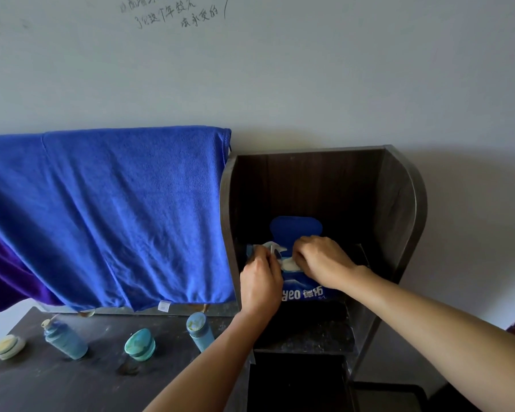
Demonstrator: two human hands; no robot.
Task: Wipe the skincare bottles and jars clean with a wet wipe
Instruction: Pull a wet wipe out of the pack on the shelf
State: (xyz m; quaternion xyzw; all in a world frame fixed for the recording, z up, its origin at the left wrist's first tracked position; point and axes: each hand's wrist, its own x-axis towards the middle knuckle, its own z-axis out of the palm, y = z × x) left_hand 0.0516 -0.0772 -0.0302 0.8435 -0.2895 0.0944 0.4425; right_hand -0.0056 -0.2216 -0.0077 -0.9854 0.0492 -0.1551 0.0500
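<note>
- The dark wooden cubby [399, 203] walls in the wet wipe pack [306, 288] on left, right and back; only front and top are open.
- Both hands [260, 281] [324, 263] fill that opening.
- On the worktop [27, 379], gaps separate the cream jar [7, 347], blue bottle [66, 340], teal jar [140, 344] and capped bottle [199, 330].
- The blue towel [116, 209] hangs behind them.

I have one wide-angle view, worn on the head, looking forward and down. It sits close over the shelf unit [399, 203] at centre right, with the tabletop [57, 382] at lower left and the wall [309, 69] filling the upper half.
</note>
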